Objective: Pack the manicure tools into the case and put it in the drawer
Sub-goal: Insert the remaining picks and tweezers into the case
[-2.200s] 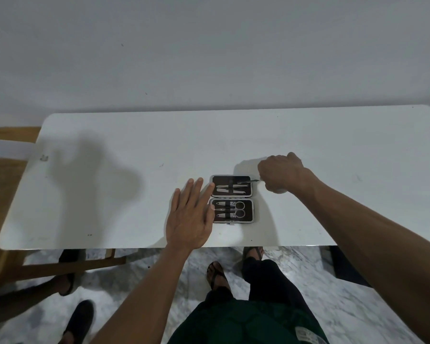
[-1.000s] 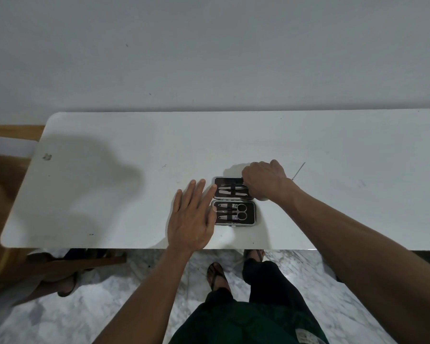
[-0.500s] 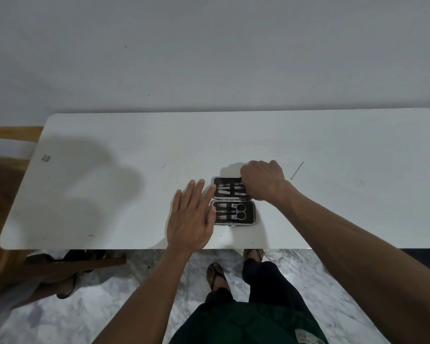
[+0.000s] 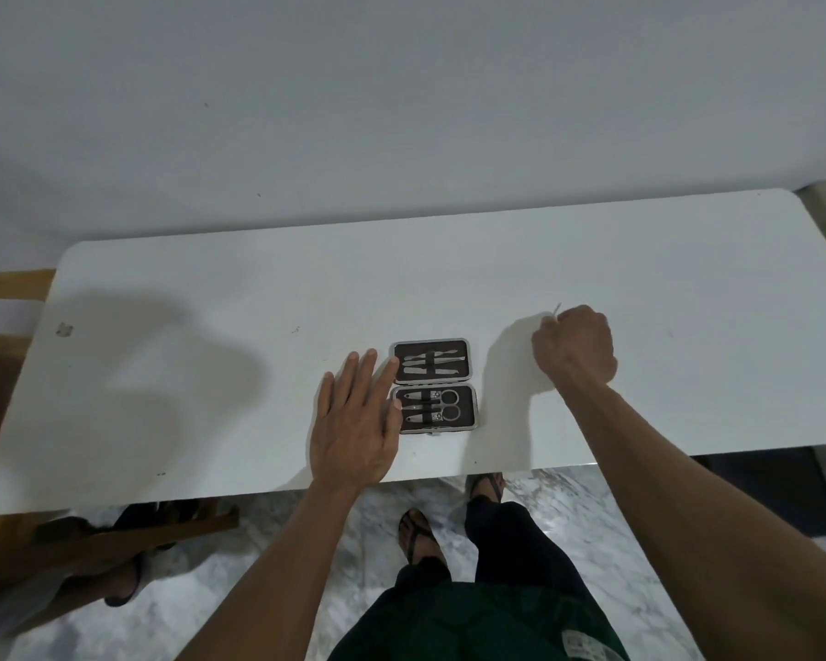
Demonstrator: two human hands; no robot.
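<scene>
The manicure case (image 4: 432, 384) lies open on the white table (image 4: 211, 364), its two dark halves one behind the other. Several metal tools sit under the far half's strap; scissors and clippers fill the near half. My left hand (image 4: 354, 422) rests flat on the table, fingers spread, with the fingertips against the case's left edge. To the right of the case, my right hand (image 4: 573, 348) is closed down on the tabletop over a thin metal tool (image 4: 556, 308). Only the tool's tip pokes out beyond the knuckles.
The table's near edge runs just below the case, and a grey wall stands right behind the table. A wooden piece (image 4: 115, 541) and another person's sandalled foot (image 4: 120, 579) are under the left end. My own feet stand on the marble floor (image 4: 520, 498).
My right hand left the far half of the case and moved right to the thin tool that lay loose on the table, closing over it. The left hand stayed put.
</scene>
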